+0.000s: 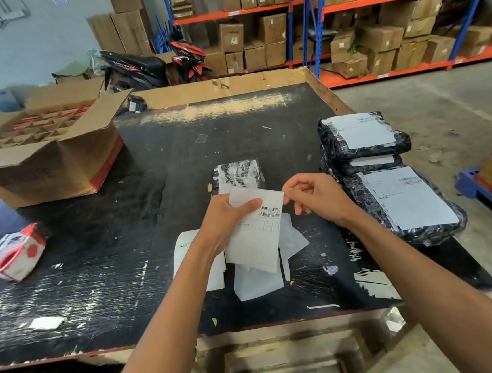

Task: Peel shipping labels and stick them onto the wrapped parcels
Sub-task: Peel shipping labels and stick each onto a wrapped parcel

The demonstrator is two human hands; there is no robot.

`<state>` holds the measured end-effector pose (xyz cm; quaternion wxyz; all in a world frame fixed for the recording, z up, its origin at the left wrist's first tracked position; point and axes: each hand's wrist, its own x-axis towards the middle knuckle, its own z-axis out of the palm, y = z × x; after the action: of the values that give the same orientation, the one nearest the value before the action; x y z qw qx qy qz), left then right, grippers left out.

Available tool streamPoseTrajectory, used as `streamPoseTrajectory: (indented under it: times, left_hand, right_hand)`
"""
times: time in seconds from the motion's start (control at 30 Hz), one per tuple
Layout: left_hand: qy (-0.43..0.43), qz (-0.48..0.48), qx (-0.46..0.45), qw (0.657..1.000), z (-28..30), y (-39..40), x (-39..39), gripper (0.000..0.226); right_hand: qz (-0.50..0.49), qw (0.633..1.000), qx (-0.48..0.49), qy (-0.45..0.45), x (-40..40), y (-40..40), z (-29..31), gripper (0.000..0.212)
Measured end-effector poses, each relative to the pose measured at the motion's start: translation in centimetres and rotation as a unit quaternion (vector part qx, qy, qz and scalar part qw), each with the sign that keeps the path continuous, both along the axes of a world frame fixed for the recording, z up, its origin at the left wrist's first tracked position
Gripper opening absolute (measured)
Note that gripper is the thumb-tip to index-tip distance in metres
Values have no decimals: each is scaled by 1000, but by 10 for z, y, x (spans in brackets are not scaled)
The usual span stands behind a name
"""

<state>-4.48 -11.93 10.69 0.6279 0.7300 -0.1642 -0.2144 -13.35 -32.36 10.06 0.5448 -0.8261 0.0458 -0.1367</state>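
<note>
My left hand (pixel 226 218) grips a white shipping label (pixel 256 239) with a barcode, thumb across its face, above the black table (pixel 97 276). My right hand (pixel 315 199) pinches the label's upper right corner. Just beyond the label a small black wrapped parcel (pixel 239 173) lies on the table with no label on it. At the right edge sits a stack of black wrapped parcels (pixel 363 136) with white labels on them, and a larger labelled parcel (pixel 405 201) lies in front of the stack. Loose white backing sheets (pixel 257 284) lie under my hands.
An open cardboard box (pixel 47 163) with divider cells stands at the table's far left. A red and white tape dispenser (pixel 17 256) lies near the left edge. Shelves of cartons (pixel 373 23) and a parked motorbike (pixel 149 66) stand behind. A blue pallet (pixel 486 193) sits on the floor right.
</note>
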Motion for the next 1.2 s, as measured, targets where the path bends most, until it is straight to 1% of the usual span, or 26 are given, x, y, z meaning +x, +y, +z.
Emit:
streamPoseTrajectory:
  times: [0.13, 0.33, 0.4, 0.47, 0.57, 0.63, 0.67, 0.7, 0.77, 0.8, 0.83, 0.9, 1.0, 1.1, 1.2]
  left_hand:
    - [2, -5, 11, 1000, 0, -1, -2, 9]
    - [-7, -27, 33, 999, -2, 1, 2, 19]
    - [-4, -38, 34, 999, -2, 2, 3, 22]
    - [-2, -40, 29, 999, -1, 1, 4, 22]
    - [-23, -33, 11, 999, 2, -4, 0, 20]
    - [-64, -16, 2, 998, 4, -10, -1, 25]
    - [-97, 0, 9, 995, 4, -14, -3, 31]
    - [-146, 27, 29, 988, 4, -19, -3, 39]
    - [-269, 109, 64, 955, 7, -27, -6, 50]
    - [-308, 133, 45, 941, 10, -29, -9, 46]
    - [-318, 134, 10, 938, 15, -31, -12, 35]
    - [-291, 80, -32, 953, 23, -35, -16, 9]
    - [-251, 31, -36, 967, 27, -39, -19, 8]
    - [-228, 32, -43, 972, 26, -39, -18, 9]
    - [-205, 30, -47, 977, 25, -38, -18, 11]
  right_hand:
    - [7, 1000, -2, 3, -1, 0, 1, 12]
    - [33, 999, 6, 14, -6, -3, 2, 12]
    - [51, 998, 37, 23, -7, -3, 4, 12]
    - [75, 993, 90, 31, -8, -3, 5, 14]
    - [83, 982, 166, 24, -6, 1, 6, 23]
    - [75, 975, 207, 12, -2, 6, 7, 27]
    - [74, 971, 226, 6, -1, 7, 7, 27]
    - [72, 968, 241, -1, 1, 9, 8, 27]
    - [62, 965, 256, -14, 3, 11, 9, 23]
    - [53, 965, 257, -21, 4, 12, 11, 21]
    - [43, 966, 255, -28, 5, 13, 12, 20]
    - [24, 970, 237, -43, 7, 14, 14, 20]
    - [11, 979, 195, -56, 10, 17, 16, 20]
    - [15, 982, 178, -55, 11, 17, 15, 17]
    - [26, 986, 159, -50, 12, 15, 14, 21]
